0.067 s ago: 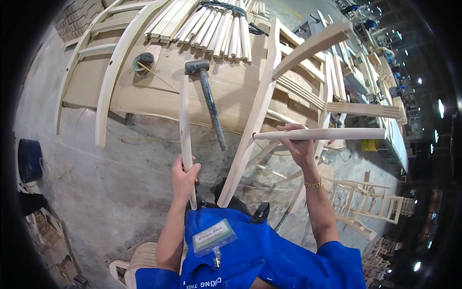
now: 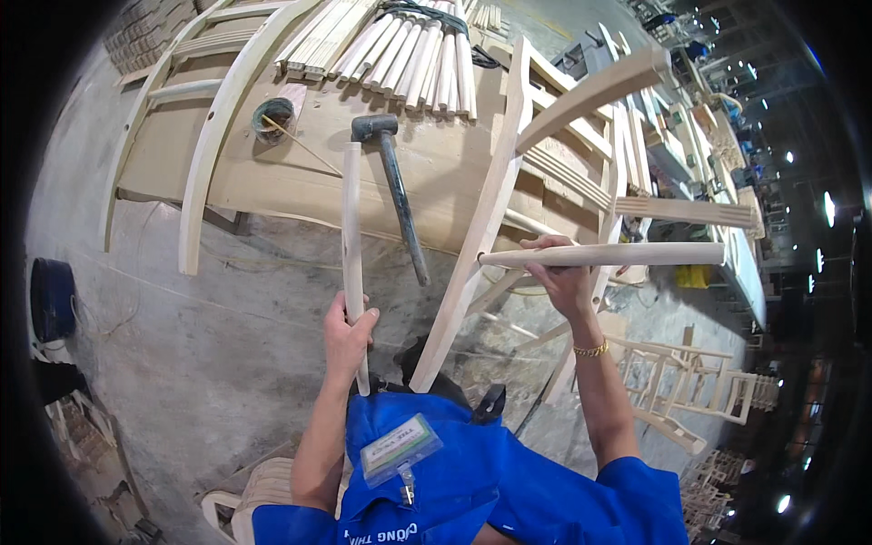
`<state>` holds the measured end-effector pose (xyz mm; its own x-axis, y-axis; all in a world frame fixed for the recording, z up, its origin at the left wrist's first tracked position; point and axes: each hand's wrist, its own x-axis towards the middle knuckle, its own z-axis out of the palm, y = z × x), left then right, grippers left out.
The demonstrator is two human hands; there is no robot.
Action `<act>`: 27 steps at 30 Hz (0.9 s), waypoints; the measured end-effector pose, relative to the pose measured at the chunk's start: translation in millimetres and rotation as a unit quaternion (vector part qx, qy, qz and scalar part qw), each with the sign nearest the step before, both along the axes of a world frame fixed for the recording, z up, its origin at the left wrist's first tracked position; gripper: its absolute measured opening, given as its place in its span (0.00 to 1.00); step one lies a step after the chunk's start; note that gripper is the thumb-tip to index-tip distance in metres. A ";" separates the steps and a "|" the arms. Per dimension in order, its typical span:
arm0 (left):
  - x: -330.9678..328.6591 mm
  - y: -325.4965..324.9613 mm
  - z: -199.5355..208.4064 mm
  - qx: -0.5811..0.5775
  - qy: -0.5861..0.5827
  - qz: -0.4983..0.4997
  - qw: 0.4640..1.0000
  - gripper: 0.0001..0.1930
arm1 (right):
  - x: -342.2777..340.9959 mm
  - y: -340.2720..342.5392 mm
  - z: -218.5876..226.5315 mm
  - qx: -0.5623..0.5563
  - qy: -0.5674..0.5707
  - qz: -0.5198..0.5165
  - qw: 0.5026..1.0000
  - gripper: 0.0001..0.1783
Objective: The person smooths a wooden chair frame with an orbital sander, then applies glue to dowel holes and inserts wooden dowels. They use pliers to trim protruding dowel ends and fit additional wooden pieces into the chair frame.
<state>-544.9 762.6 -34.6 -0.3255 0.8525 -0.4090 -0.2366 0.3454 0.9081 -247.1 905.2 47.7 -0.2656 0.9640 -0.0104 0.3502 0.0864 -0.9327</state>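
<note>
In my left hand [image 2: 351,338] is a pale wooden rail [image 2: 351,227], held upright near its lower end, fingers wrapped round it. My right hand [image 2: 560,268] grips a second wooden rail [image 2: 645,255] that lies level. That rail's left end meets a hole in the leg of a wooden chair frame [image 2: 451,313]; how deep it sits I cannot tell. The frame leans on the cardboard-covered table and carries a curved arm piece [image 2: 590,100] and a grooved bar [image 2: 686,210] jutting out to the right. A black mallet [image 2: 396,191] lies between the upright rail and the frame.
On the table [image 2: 300,195] stand a glue pot [image 2: 273,121] with a stick and a tied bundle of wooden rods [image 2: 418,64]. Another chair frame [image 2: 211,136] lies at the left. A dark blue bucket [image 2: 54,300] stands on the floor; chair frames [image 2: 681,381] are at the right.
</note>
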 end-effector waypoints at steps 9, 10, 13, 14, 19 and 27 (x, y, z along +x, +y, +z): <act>-27.1 7.2 -34.6 0.001 -0.006 -0.028 1.000 0.13 | -51.3 -14.5 3.4 0.078 -0.148 -0.053 0.985 0.16; -28.9 11.9 -38.5 0.009 0.000 -0.022 1.000 0.13 | -52.6 -13.5 0.6 0.070 -0.129 -0.075 0.986 0.15; -35.8 16.2 -44.8 0.020 -0.013 -0.005 1.000 0.13 | -52.1 -14.1 5.9 0.031 -0.158 -0.041 0.986 0.22; -38.8 17.2 -45.9 0.002 -0.007 -0.006 1.000 0.13 | -52.2 -13.3 12.9 -0.018 -0.131 -0.046 0.990 0.24; -57.3 16.2 -44.4 0.012 -0.023 0.000 1.000 0.12 | -44.4 -8.8 100.2 0.161 -0.069 0.079 0.981 0.41; -72.8 19.9 -35.3 0.015 -0.025 0.014 0.999 0.12 | -43.9 -1.4 200.3 0.213 -0.138 0.223 0.941 0.41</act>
<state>-617.7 782.5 -69.9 -0.3301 0.8551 -0.3998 -0.2912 0.3106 0.9048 -291.0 903.8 248.1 -0.6892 0.6895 0.2230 0.4144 0.6274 -0.6593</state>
